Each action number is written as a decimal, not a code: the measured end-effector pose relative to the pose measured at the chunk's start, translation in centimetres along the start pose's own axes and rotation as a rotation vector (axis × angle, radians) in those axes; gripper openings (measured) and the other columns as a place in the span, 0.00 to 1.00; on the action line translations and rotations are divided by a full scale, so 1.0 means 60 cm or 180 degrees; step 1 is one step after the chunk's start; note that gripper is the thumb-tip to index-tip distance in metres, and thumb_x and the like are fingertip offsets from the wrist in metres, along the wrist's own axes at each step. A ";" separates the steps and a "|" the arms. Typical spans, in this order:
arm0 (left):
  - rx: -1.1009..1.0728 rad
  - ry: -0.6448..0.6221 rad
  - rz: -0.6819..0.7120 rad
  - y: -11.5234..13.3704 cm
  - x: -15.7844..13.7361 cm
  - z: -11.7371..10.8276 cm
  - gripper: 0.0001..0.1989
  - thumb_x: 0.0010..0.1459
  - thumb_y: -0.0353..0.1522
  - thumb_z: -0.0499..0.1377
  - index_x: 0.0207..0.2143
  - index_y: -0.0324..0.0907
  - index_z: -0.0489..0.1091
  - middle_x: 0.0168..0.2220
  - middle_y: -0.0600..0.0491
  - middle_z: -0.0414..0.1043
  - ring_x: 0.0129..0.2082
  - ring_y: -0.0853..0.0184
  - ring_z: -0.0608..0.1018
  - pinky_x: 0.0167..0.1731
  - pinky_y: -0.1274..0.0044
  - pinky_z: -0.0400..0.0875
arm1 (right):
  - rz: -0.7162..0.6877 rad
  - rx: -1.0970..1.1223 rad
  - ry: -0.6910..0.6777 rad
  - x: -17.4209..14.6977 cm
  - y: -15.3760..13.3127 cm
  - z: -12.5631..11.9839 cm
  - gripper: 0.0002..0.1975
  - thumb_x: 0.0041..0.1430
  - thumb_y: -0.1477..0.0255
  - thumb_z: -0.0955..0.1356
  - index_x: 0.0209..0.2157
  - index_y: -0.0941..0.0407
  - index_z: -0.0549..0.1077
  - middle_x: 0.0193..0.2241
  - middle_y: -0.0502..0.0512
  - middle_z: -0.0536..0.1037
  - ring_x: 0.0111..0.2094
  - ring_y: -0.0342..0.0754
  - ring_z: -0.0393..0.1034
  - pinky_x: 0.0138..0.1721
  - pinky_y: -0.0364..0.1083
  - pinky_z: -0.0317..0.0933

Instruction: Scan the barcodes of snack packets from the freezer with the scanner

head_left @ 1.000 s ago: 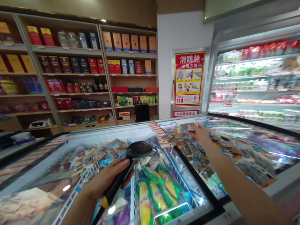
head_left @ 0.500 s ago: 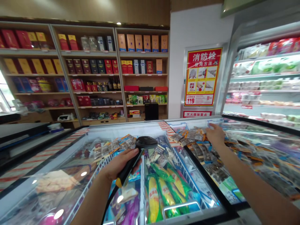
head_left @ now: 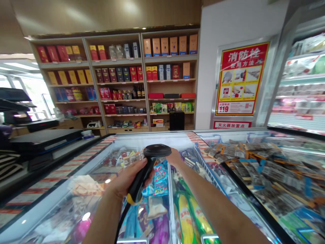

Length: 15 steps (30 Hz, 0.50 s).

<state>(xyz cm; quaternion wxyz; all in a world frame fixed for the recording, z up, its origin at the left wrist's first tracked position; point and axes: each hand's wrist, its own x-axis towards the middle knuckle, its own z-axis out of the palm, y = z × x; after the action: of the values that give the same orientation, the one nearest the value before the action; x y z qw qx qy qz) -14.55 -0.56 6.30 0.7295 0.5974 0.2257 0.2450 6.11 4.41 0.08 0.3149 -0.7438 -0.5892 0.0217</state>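
Note:
My left hand (head_left: 128, 178) is wrapped round a black barcode scanner (head_left: 157, 150) with a yellow-edged handle base and a trailing cable. The scanner is raised over a chest freezer, its head pointing forward. My right hand (head_left: 174, 157) reaches across just behind the scanner head, which hides its fingers and anything in them. Beneath lie blue snack packets (head_left: 161, 178) in a wire basket. To their right are bagged corn cobs (head_left: 186, 215) in green and yellow wrapping. Many small brown packets with orange and blue edges (head_left: 274, 173) are piled in the right freezer section.
A striped freezer rim (head_left: 83, 158) runs along the left, beside a counter with a black flat device (head_left: 48, 139). Shelves of boxed goods (head_left: 127, 74) stand at the back. A red sign (head_left: 242, 79) hangs on the wall, and a lit refrigerated shelf (head_left: 299, 98) is at right.
My right hand has moved left from the brown packets to behind the scanner. The view has turned left. My left hand still holds the scanner.

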 end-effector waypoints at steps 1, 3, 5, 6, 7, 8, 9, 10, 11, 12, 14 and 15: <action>-0.0039 -0.0028 0.0003 -0.002 0.002 0.000 0.18 0.46 0.44 0.55 0.28 0.36 0.62 0.21 0.53 0.65 0.16 0.75 0.67 0.14 0.84 0.58 | -0.0032 -0.0001 -0.0018 0.008 -0.008 0.009 0.13 0.53 0.70 0.59 0.38 0.58 0.70 0.39 0.59 0.72 0.43 0.51 0.64 0.41 0.45 0.56; -0.0099 -0.0054 -0.0002 -0.003 0.003 0.002 0.19 0.45 0.45 0.56 0.29 0.37 0.62 0.21 0.53 0.65 0.16 0.75 0.67 0.14 0.84 0.57 | -0.0083 0.0000 -0.0054 0.018 -0.017 0.023 0.13 0.52 0.70 0.60 0.39 0.57 0.69 0.39 0.58 0.72 0.44 0.51 0.64 0.41 0.45 0.56; -0.0119 -0.0060 -0.0018 -0.004 0.004 0.002 0.19 0.44 0.45 0.56 0.29 0.37 0.61 0.21 0.54 0.65 0.15 0.75 0.66 0.14 0.84 0.57 | -0.0121 -0.0015 -0.0116 0.022 -0.020 0.029 0.14 0.50 0.69 0.62 0.40 0.57 0.68 0.38 0.57 0.73 0.43 0.51 0.64 0.40 0.45 0.56; -0.0118 -0.0057 -0.0029 -0.005 0.004 0.002 0.19 0.45 0.45 0.56 0.30 0.37 0.61 0.21 0.54 0.65 0.16 0.75 0.66 0.14 0.84 0.58 | -0.0138 -0.0031 -0.0157 0.023 -0.019 0.029 0.14 0.50 0.69 0.63 0.40 0.56 0.69 0.38 0.56 0.73 0.42 0.51 0.64 0.39 0.44 0.57; -0.0118 -0.0051 -0.0042 -0.007 0.004 0.001 0.19 0.45 0.45 0.56 0.30 0.37 0.61 0.21 0.54 0.65 0.16 0.75 0.66 0.14 0.84 0.58 | -0.0154 -0.0051 -0.0199 0.022 -0.016 0.027 0.14 0.49 0.69 0.63 0.39 0.56 0.69 0.37 0.56 0.73 0.41 0.50 0.65 0.38 0.44 0.57; -0.0124 -0.0040 -0.0053 -0.008 0.003 0.000 0.19 0.46 0.45 0.55 0.30 0.38 0.61 0.21 0.54 0.65 0.16 0.75 0.67 0.15 0.83 0.58 | -0.0166 -0.0079 -0.0246 0.021 -0.012 0.021 0.13 0.48 0.69 0.64 0.38 0.55 0.70 0.35 0.55 0.74 0.40 0.50 0.65 0.37 0.43 0.57; -0.0131 -0.0026 -0.0058 -0.010 0.003 0.000 0.19 0.46 0.45 0.55 0.30 0.37 0.61 0.21 0.53 0.65 0.16 0.75 0.67 0.15 0.83 0.58 | -0.0171 -0.0129 -0.0293 0.019 -0.006 0.013 0.12 0.48 0.69 0.64 0.36 0.55 0.71 0.34 0.54 0.74 0.39 0.50 0.66 0.37 0.43 0.58; -0.0146 -0.0005 -0.0055 -0.011 0.003 0.000 0.19 0.46 0.45 0.55 0.30 0.37 0.62 0.21 0.53 0.65 0.16 0.75 0.67 0.15 0.83 0.58 | -0.0166 -0.0197 -0.0337 0.015 0.001 0.003 0.10 0.47 0.69 0.64 0.33 0.55 0.72 0.33 0.54 0.75 0.38 0.50 0.66 0.36 0.42 0.58; -0.0166 0.0018 -0.0046 -0.012 0.003 -0.001 0.19 0.46 0.45 0.55 0.30 0.37 0.62 0.21 0.53 0.65 0.16 0.75 0.67 0.15 0.84 0.58 | -0.0151 -0.0281 -0.0372 0.008 0.007 -0.010 0.09 0.47 0.70 0.64 0.32 0.55 0.72 0.32 0.55 0.75 0.37 0.50 0.67 0.35 0.43 0.58; -0.0188 0.0051 -0.0033 -0.012 0.002 -0.001 0.19 0.46 0.44 0.55 0.30 0.37 0.62 0.21 0.53 0.65 0.16 0.75 0.67 0.15 0.84 0.58 | -0.0127 -0.0377 -0.0393 -0.002 0.013 -0.025 0.08 0.46 0.71 0.64 0.30 0.56 0.73 0.32 0.56 0.75 0.37 0.51 0.67 0.34 0.43 0.58; -0.0210 0.0105 -0.0021 -0.011 0.002 -0.004 0.18 0.46 0.44 0.55 0.30 0.36 0.62 0.21 0.53 0.65 0.16 0.75 0.67 0.14 0.84 0.58 | -0.0062 -0.0579 -0.0377 -0.038 0.020 -0.055 0.08 0.46 0.73 0.63 0.29 0.58 0.73 0.31 0.60 0.75 0.36 0.53 0.68 0.33 0.45 0.58; -0.0221 0.0121 -0.0015 -0.010 0.001 -0.005 0.18 0.46 0.44 0.55 0.30 0.37 0.62 0.21 0.53 0.65 0.16 0.75 0.67 0.14 0.84 0.58 | -0.0072 -0.0673 -0.0395 -0.063 0.019 -0.069 0.09 0.46 0.74 0.63 0.28 0.59 0.74 0.30 0.62 0.74 0.35 0.54 0.68 0.33 0.46 0.58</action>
<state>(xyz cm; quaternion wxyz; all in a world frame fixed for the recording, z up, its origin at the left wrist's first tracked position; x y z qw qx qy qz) -14.64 -0.38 5.66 0.7459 0.5665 0.2323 0.2622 7.63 -0.92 1.56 0.1979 -0.7634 -0.6149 0.0019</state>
